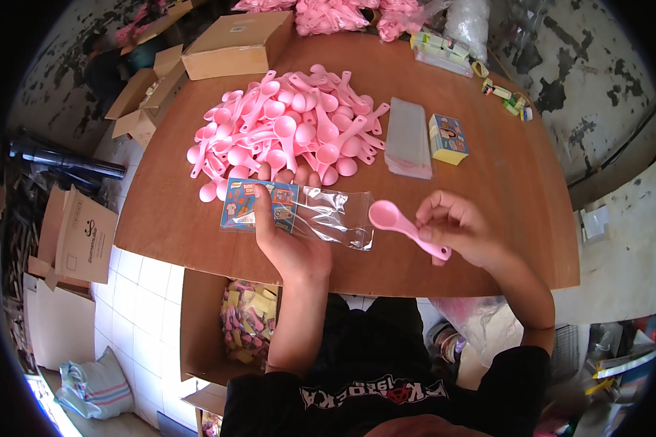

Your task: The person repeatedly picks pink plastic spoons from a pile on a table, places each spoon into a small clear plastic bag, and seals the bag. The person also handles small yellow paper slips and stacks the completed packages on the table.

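Observation:
My left hand holds a clear plastic bag with a blue printed card inside, its thumb pressed over the card. The bag's unfilled end points right. In my right hand a pink measuring spoon is gripped by its handle, the bowl toward the bag's end and a little apart from it. Beyond my left hand lies a large heap of pink spoons. Right of the heap are a stack of flat clear bags and a stack of printed cards.
A closed cardboard box stands at the table's far left, with bagged pink spoons behind. Tape rolls lie far right. Below the near edge, a carton holds packed bags. Open cartons stand on the left floor.

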Available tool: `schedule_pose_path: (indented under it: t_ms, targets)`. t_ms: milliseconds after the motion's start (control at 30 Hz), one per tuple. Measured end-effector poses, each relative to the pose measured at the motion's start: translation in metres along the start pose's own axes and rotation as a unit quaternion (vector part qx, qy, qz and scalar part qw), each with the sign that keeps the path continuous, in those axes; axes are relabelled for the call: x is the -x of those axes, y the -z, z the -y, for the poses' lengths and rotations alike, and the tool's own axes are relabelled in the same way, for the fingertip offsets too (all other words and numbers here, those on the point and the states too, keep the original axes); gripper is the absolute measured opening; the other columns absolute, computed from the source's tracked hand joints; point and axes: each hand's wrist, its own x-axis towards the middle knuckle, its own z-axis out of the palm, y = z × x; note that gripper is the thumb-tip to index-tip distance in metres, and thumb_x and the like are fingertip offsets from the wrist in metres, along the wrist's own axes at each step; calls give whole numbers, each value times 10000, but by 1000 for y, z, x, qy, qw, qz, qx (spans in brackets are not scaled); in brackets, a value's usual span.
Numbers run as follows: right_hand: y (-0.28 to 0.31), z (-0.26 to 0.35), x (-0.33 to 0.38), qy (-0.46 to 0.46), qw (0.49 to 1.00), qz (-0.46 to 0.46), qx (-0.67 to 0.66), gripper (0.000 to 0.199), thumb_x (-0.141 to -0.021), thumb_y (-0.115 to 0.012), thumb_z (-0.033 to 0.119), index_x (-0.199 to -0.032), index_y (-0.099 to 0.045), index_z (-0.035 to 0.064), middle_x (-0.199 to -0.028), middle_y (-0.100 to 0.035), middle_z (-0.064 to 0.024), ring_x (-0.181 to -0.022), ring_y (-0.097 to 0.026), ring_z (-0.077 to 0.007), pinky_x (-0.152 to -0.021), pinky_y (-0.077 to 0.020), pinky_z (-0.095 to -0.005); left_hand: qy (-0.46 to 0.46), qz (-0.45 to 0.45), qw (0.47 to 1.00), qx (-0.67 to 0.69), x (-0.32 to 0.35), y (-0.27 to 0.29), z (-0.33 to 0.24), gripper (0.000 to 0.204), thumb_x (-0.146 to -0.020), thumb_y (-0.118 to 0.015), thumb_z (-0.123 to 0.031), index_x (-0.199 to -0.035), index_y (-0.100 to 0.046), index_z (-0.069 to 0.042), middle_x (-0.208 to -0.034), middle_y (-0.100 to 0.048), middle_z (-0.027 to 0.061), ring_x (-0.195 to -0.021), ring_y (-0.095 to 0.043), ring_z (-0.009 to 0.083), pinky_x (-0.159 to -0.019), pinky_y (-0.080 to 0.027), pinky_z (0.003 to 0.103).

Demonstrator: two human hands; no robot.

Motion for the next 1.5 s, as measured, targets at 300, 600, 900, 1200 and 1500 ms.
schedule_pose_path:
  t_ms: [300, 600, 900, 1200, 1500]
  targets:
    - [-12, 4, -7, -11, 997, 40, -65, 371, -922, -670, 118, -1243, -504, 36, -1047, -645, -82, -782, -626, -98, -594, -515, -237, 59, 41, 996, -54, 19, 0, 29, 525, -997, -536, -348, -1413, -391, -63, -1158, -567, 116, -1149, -573, 279, -1049, -431, 455]
    - [-8, -13, -17, 9, 981, 95, -171, 752, -767, -717, 32, -1411, -328, 25, -1245, -571, -180, -927, -637, -180, -760, -532, -291, 102, 49, 991, -78, 26, 2, 33, 537, -976, -574, -266, -1425, -366, -59, -1142, -578, 112, -1097, -591, 262, -984, -487, 461]
    - [-11, -18, -25, 71, 981, 34, -177, 715, -790, -746, -20, -1384, -353, 42, -1323, -434, -155, -894, -653, -168, -678, -563, -299, 137, 44, 986, -80, 26, 8, 39, 518, -920, -589, -99, -1403, -416, -26, -1136, -599, 105, -1083, -582, 250, -1002, -484, 491]
    - [-11, -20, -24, 76, 961, 71, -257, 603, -865, -725, 56, -1371, -397, 32, -1320, -502, -125, -890, -641, -157, -708, -589, -319, 196, 38, 980, 4, 25, 12, 39, 457, -910, -589, -58, -1334, -421, -81, -1119, -612, 104, -1074, -600, 255, -969, -518, 494]
    - [-26, -13, -19, 170, 980, -5, -102, 619, -861, -727, 14, -1403, -427, 27, -1201, -578, -111, -935, -629, -142, -768, -572, -299, 207, 19, 977, 46, 26, 10, 40, 408, -922, -588, -58, -1299, -435, -81, -1128, -596, 111, -1065, -607, 250, -959, -528, 494]
